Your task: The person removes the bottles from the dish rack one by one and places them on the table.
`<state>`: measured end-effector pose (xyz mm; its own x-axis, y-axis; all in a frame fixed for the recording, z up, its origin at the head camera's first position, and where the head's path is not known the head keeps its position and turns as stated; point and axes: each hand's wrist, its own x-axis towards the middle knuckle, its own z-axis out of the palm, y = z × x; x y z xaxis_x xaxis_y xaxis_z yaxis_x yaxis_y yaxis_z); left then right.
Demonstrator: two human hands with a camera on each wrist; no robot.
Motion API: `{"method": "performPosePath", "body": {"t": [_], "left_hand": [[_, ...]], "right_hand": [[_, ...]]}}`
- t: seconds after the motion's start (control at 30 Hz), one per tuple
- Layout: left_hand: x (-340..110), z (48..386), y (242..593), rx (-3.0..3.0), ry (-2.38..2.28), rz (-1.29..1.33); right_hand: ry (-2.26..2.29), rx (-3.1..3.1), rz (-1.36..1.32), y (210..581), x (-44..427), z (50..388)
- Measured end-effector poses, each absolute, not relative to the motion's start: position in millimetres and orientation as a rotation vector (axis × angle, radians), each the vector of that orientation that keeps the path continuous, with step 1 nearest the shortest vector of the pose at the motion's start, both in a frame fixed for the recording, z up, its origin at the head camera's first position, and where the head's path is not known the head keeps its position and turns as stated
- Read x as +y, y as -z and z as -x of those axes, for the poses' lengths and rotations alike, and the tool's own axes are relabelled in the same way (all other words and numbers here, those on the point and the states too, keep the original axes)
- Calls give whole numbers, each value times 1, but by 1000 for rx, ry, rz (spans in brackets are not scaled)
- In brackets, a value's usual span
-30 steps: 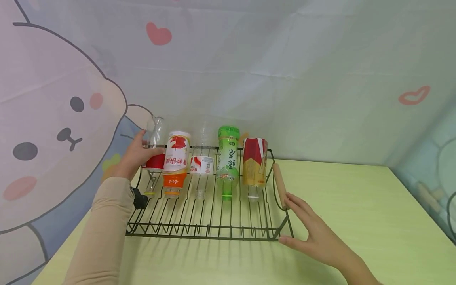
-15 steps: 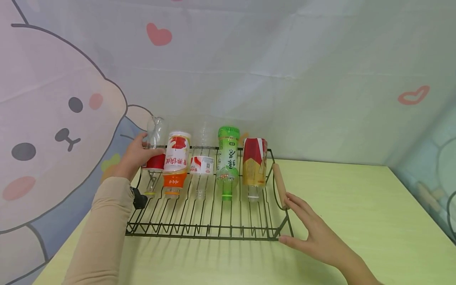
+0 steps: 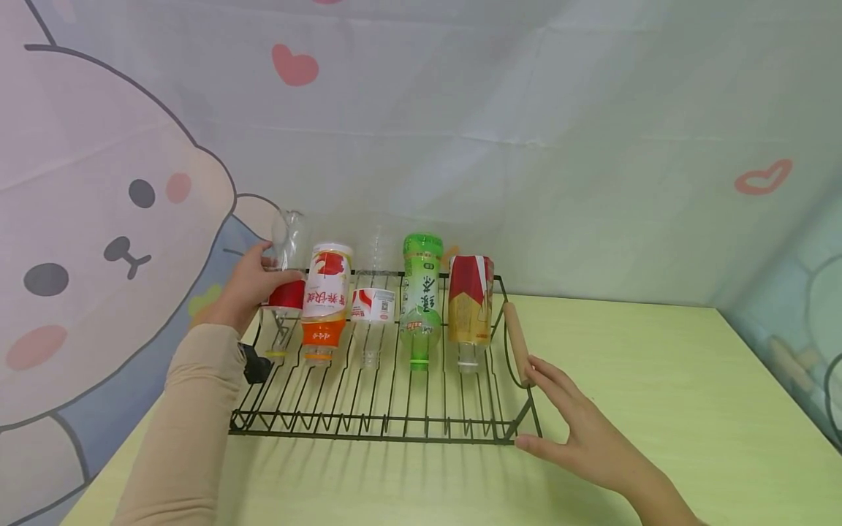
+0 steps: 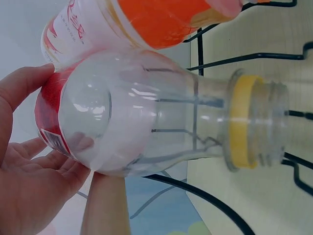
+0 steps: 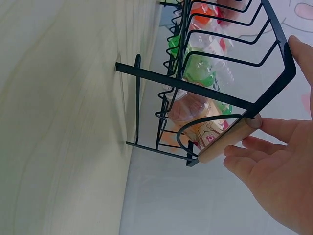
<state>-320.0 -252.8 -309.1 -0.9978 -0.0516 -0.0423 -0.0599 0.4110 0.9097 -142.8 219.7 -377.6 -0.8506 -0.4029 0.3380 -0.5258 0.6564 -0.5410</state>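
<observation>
My left hand [image 3: 246, 288] grips a clear plastic bottle [image 4: 132, 112] with a red label, thumb and fingers on opposite sides of it. The bottle is neck down at the left end of a black wire rack [image 3: 395, 439], its capless neck ringed in yellow. My right hand [image 3: 579, 431] is at the rack's right end. Its fairly straight fingers touch the wooden handle [image 3: 517, 343], and the thumb is near the front corner. In the right wrist view, the fingertips lie along that handle [image 5: 230, 141].
Several neck-down bottles line the rack: white and orange [image 3: 325, 292], clear with a white label [image 3: 373, 305], green [image 3: 421, 292], and red and gold [image 3: 470, 299]. The rack stands on a pale yellow-green table [image 3: 658, 380]. Behind hangs a printed cloth [image 3: 592, 146].
Held in my left hand, the bottle has risen very slightly since half a second ago. The rack's left end has shifted a touch to the left. My right hand stays put.
</observation>
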Motion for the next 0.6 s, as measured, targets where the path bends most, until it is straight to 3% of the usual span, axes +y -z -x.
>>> {"method": "performPosePath", "body": {"t": [0.6], "left_hand": [[-253,309,275,2864,-1423,-34]], "right_hand": [[-1000,-2716,-766,371,222,141]]}}
